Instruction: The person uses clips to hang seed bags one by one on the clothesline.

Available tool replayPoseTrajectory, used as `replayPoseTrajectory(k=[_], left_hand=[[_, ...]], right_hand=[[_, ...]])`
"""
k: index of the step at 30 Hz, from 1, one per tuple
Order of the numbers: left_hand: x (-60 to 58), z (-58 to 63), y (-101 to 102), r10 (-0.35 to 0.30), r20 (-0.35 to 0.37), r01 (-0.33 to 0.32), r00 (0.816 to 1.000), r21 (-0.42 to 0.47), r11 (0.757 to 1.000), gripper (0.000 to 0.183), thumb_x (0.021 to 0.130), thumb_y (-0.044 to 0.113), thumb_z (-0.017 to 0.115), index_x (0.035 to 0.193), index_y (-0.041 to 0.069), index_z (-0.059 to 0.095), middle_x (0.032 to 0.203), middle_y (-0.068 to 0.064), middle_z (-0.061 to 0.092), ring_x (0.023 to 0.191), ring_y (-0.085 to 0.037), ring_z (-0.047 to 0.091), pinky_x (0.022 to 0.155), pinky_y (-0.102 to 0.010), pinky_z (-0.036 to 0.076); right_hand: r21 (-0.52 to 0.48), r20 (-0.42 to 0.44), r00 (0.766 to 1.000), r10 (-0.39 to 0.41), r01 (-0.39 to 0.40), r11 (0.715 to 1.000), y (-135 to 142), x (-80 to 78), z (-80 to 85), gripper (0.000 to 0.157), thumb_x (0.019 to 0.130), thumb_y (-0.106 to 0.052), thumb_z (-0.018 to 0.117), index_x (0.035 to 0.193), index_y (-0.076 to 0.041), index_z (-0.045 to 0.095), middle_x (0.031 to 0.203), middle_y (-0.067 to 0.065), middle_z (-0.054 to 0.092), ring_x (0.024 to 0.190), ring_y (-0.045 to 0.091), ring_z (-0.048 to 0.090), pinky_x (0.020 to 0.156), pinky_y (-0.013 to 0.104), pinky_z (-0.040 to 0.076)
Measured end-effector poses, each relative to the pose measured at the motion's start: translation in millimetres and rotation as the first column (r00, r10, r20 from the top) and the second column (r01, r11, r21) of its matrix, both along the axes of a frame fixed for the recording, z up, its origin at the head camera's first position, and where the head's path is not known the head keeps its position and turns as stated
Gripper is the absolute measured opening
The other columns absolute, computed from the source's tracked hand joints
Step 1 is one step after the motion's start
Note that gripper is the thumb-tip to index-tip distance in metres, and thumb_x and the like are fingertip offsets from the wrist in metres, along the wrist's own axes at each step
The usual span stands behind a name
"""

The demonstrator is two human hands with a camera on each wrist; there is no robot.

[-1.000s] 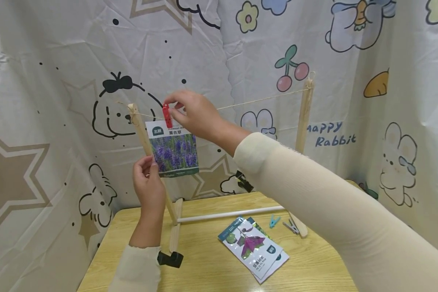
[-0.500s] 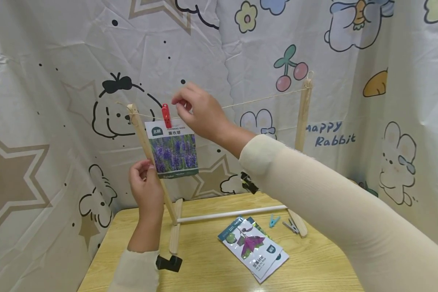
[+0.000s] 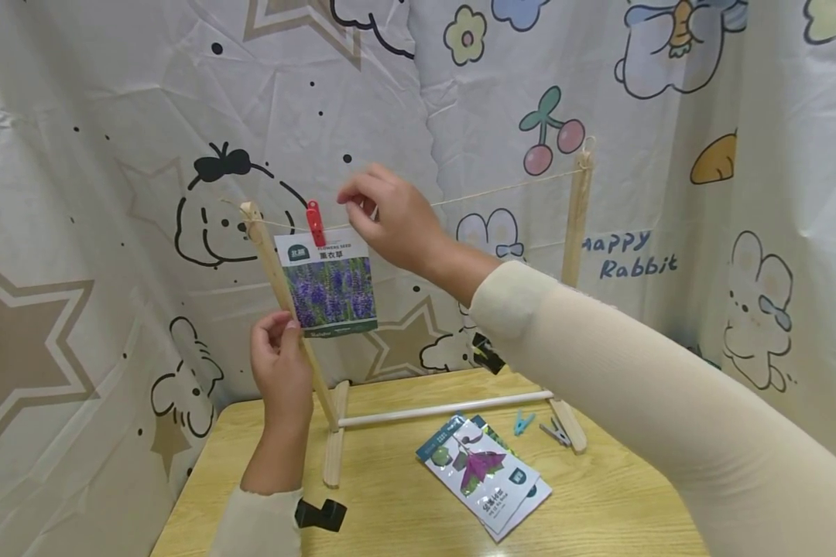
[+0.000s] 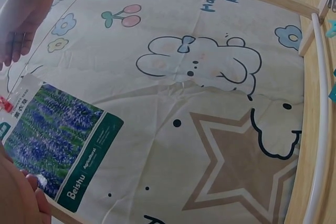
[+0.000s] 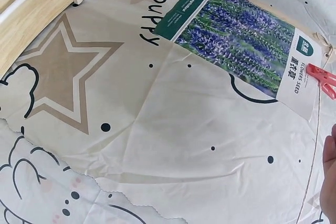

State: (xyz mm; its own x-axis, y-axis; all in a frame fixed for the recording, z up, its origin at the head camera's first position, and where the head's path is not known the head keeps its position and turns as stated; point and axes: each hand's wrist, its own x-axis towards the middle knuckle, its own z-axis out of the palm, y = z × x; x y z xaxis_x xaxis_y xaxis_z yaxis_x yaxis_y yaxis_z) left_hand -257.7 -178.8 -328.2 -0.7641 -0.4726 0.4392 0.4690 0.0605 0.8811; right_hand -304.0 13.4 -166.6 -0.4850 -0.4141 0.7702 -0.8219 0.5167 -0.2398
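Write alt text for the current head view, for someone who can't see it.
A lavender seed packet hangs by a red clothespin from a string between two wooden posts. The right hand is beside the clothespin, not touching it; the left hand is near the packet's lower left edge. More seed packets and clothespins lie on the wooden table below.

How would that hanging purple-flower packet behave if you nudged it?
The purple-flower packet would probably swing or twist, since a single red clip holds its top edge. It looks light, hanging from thin string. Being flat and sheet-like, it may bend easily.
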Motion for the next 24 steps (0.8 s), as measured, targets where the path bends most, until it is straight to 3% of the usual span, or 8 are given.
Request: replayPoseTrajectory(k=[8,24], left_hand=[[4.0,-1.5,2,-0.052,0.007,0.052,0.999,-0.002,0.999,0.017,0.106,0.014,0.047,0.119,0.006,0.054,0.101,0.002,0.058,0.098,-0.020,0.058,0.084,-0.025,0.046],[9.5,-1.7,7,-0.090,0.073,0.094,0.993,-0.052,0.994,0.020,0.106,0.012,0.048,0.122,0.003,0.055,0.102,0.005,0.061,0.098,-0.013,0.059,0.083,-0.020,0.046]], right_hand=[[-0.041,0.030,0.999,0.011,-0.010,0.999,14,1.0,-1.8,0.019,0.101,-0.009,0.054,0.113,-0.004,0.069,0.110,0.009,0.064,0.092,0.017,0.061,0.085,0.031,0.055],[-0.086,0.073,0.997,0.037,-0.030,0.996,38,0.4,-10.9,0.018,0.103,-0.014,0.056,0.113,-0.006,0.069,0.105,0.006,0.064,0.092,0.014,0.061,0.081,0.027,0.053]])
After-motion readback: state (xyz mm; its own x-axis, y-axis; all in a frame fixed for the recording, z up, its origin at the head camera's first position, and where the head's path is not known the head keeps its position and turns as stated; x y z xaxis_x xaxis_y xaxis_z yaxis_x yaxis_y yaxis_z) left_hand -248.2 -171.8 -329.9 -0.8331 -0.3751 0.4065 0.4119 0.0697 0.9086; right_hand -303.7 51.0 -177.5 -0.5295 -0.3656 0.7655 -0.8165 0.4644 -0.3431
